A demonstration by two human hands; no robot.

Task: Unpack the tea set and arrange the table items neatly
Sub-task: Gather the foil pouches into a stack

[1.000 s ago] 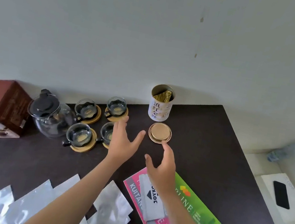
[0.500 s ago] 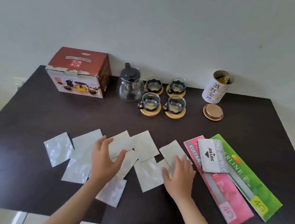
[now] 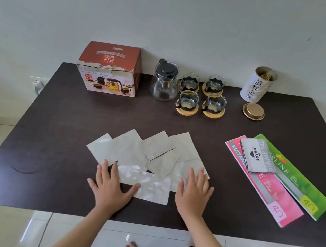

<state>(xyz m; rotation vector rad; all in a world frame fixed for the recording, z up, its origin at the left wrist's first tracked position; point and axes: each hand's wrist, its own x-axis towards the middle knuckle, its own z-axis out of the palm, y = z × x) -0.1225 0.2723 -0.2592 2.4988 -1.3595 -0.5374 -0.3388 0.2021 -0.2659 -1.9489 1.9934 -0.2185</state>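
Flanking the overlapping foil packets [image 3: 147, 159], the flat left hand [image 3: 110, 188] and right hand [image 3: 195, 190] are seemingly herding them together.

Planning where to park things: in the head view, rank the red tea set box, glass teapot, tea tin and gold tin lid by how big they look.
1. Red tea set box
2. Glass teapot
3. Tea tin, close behind the teapot; it stands slightly farther back, so that order is unsure
4. Gold tin lid

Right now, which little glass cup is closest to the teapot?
The front-left cup sits nearest the teapot, almost touching its base. The other cups stand behind it or further right.
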